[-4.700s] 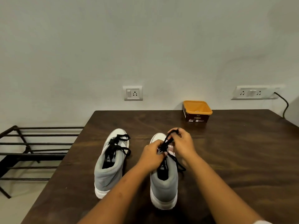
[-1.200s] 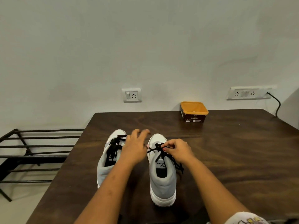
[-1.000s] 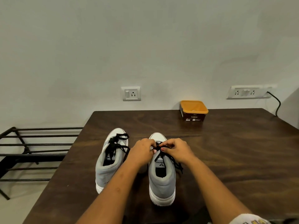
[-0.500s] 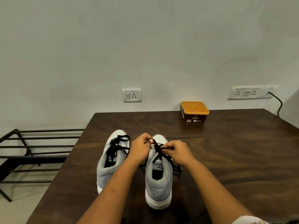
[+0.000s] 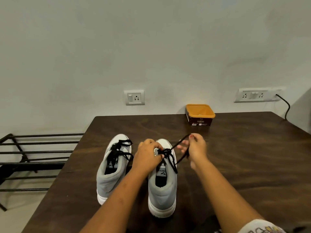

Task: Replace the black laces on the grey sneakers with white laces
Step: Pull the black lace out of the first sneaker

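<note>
Side by side on the dark wooden table (image 5: 244, 157), heels toward 6 o'clock and toes toward 12: the left sneaker (image 5: 107, 180) and the right sneaker (image 5: 162, 190), both grey with white soles. On the left sneaker, a second black lace (image 5: 120, 151), loose but threaded.

Over the front of the right sneaker, the left grip (image 5: 147, 155), fingers curled down onto the black lace (image 5: 166, 151), thumb against the tangle at the upper eyelets.

At 2 o'clock from that tangle, raised off the table, the right grip (image 5: 196, 148), thumb and forefinger pinched on one strand of the black lace, pulled taut. A second strand looping under the palm back toward the tongue.

At 12 o'clock near the table's far edge, an orange tub (image 5: 200, 115). At 9 o'clock, off the table, a black metal rack (image 5: 33, 157). On the wall, a socket (image 5: 134, 97) and a socket strip (image 5: 254, 95) with a black cable (image 5: 286, 106).
</note>
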